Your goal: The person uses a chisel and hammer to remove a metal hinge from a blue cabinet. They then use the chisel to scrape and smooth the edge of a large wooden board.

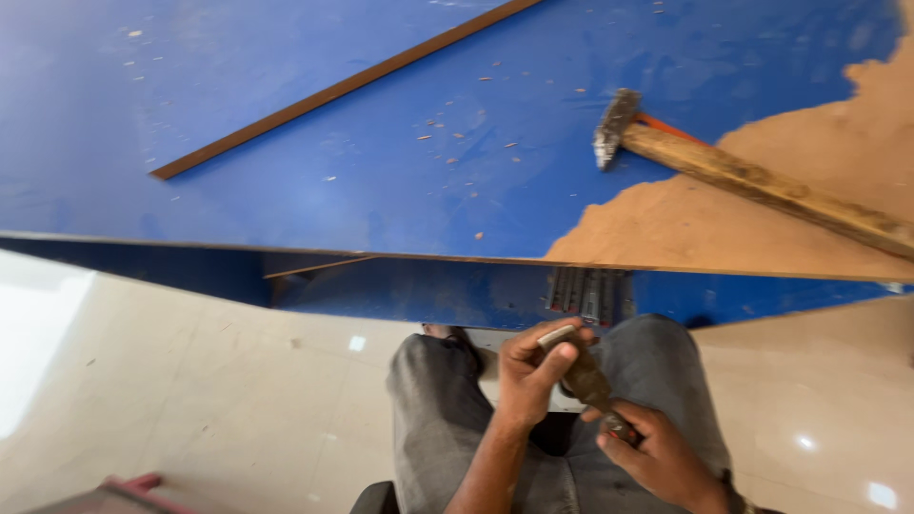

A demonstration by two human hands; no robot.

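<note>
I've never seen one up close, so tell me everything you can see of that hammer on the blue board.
The hammer lies flat on the blue board, at its right side, untouched by either hand. Its dark, worn metal head points left, resting on the blue surface. The long handle looks like wood, pale brown with dark stains, and runs down and right across a patch where the blue is gone and brown shows. A thin orange strip shows beside the handle near the head.

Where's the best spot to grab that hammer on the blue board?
Probably the wooden handle, near mid-length, reached from the right: the hammer lies flat on the board, metal head pointing left, and the long bare handle runs toward the right edge.
</note>
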